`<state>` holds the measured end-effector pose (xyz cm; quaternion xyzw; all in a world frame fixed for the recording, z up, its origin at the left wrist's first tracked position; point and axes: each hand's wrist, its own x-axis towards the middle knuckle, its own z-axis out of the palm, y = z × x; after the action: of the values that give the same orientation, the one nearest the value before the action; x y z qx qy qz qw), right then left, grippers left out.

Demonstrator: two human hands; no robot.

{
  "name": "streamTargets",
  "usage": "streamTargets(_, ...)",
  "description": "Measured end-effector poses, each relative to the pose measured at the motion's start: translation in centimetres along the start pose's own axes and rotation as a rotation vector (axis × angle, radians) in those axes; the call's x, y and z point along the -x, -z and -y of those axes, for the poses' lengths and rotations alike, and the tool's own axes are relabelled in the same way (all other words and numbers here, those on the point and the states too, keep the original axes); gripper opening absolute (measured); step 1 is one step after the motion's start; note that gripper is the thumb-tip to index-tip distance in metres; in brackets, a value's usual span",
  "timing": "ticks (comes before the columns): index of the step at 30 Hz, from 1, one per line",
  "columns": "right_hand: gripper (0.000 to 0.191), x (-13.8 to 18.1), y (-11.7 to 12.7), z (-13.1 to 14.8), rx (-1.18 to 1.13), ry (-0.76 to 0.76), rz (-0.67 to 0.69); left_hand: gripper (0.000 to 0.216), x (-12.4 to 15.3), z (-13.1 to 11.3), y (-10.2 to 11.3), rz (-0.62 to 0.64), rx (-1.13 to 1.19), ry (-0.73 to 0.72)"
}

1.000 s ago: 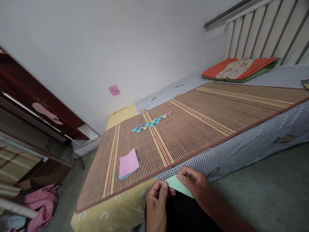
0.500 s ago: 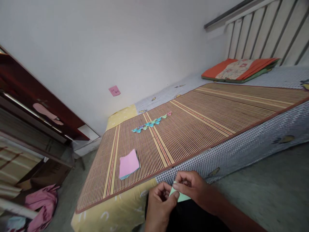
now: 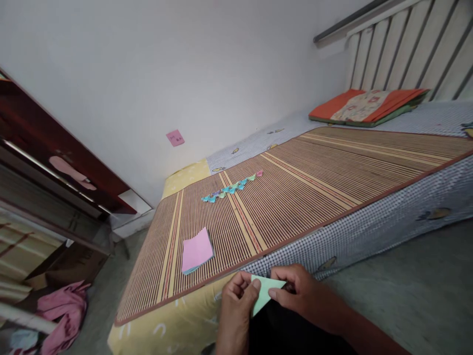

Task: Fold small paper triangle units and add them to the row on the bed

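Between my hands is a light green sheet of paper [image 3: 263, 295], folded into a triangle. My left hand [image 3: 238, 301] pinches its left side, thumb on top. At the right corner, my right hand [image 3: 295, 288] grips the paper between thumb and curled fingers. Beyond them on the bamboo mat [image 3: 225, 227] lies a stack of paper sheets [image 3: 197, 250], pink on top with bluish ones beneath. Farther back sits a row of small folded paper pieces [image 3: 231, 189] in blue, green, purple and pink.
The mat covers a bed with a checked sheet [image 3: 365, 222] and a yellow cloth [image 3: 173, 320] at its end. A folded orange quilt [image 3: 365, 106] rests by the headboard [image 3: 399, 49]. A pink note [image 3: 175, 138] is on the wall. Pink cloth [image 3: 64, 315] lies at lower left.
The green paper has been turned in my hands and now shows as a larger triangle. My left hand has shifted slightly left, so the hands are farther apart.
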<state>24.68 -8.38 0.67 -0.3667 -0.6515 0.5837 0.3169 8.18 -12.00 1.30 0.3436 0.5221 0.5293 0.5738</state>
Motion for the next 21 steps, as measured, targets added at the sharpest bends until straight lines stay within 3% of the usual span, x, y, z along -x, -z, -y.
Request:
streamTargets(10, 0.027, -0.2, 1.5, -1.0, 0.034, 0.079, -0.04, 0.033, 0.6, 0.2, 0.4, 0.0, -0.064, -0.049)
streamTargets(16, 0.025, -0.4, 3.4, -1.2, -0.027, 0.078, -0.206, 0.031, 0.4, 0.6, 0.4, -0.071, 0.088, -0.02)
streamTargets(21, 0.02, -0.7, 1.9, -1.7, -0.142, 0.031, -0.142, 0.032, 0.3, 1.7, -0.2, -0.124, 0.159, 0.013)
